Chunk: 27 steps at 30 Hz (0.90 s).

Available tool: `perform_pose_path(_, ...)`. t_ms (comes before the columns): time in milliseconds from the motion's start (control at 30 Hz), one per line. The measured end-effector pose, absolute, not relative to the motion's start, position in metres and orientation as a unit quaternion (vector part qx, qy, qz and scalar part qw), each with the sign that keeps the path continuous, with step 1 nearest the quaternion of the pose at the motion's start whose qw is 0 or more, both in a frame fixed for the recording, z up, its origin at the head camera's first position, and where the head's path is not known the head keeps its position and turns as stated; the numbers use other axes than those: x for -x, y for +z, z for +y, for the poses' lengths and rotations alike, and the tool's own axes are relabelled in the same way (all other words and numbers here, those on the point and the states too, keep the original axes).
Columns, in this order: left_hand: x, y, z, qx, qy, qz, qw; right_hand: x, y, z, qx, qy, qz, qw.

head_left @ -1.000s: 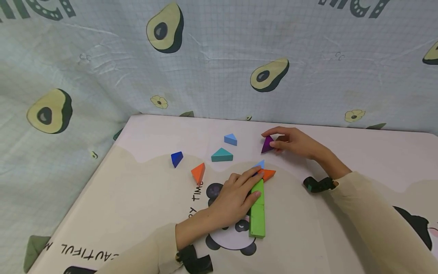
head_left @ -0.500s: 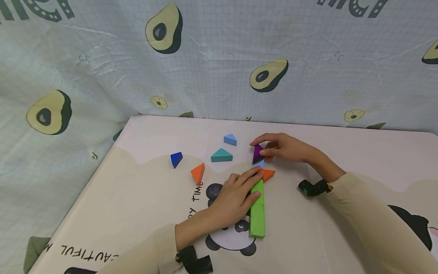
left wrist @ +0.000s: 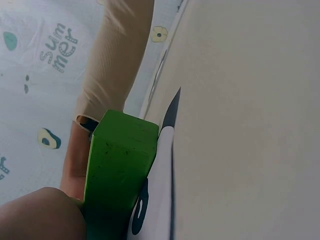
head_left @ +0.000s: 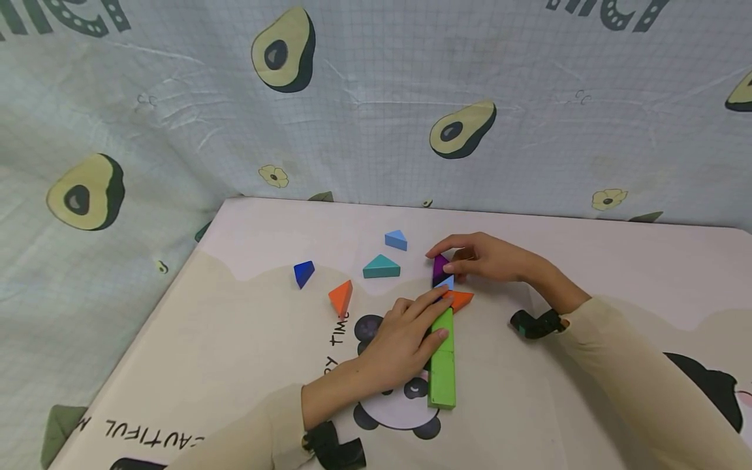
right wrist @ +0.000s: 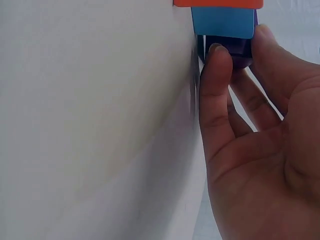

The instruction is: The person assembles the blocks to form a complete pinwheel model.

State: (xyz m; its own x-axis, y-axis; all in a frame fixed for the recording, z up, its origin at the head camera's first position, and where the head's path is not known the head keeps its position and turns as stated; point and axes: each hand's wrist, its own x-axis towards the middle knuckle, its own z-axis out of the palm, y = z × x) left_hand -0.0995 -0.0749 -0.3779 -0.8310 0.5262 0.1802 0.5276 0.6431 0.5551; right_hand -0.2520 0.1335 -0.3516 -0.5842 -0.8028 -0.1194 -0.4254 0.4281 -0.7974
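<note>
Fingers: your left hand point(head_left: 399, 336), extended; your right hand point(head_left: 490, 256), pinching. Green blocks point(head_left: 442, 378), two: end to end, long axis pointing away from you. Purple block point(head_left: 438, 269): in the right, nearer hand's pinch, off the green blocks' far end, just beyond a light-blue block point(head_left: 449, 282).

The left hand point(head_left: 399, 336) lies with fingers extended, while the right hand point(head_left: 490, 256), nearer the worktop's far edge point(head_left: 329, 209), pinches.
</note>
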Motion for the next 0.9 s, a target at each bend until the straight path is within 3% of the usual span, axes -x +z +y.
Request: perform_pose_path(900, 0.0998, -0.3784, -0.0746, 0.284, -0.307, -0.908, -0.008, 0.2517, -0.3533, 0.1295, 0.391, -0.367, 0.804, 0.257)
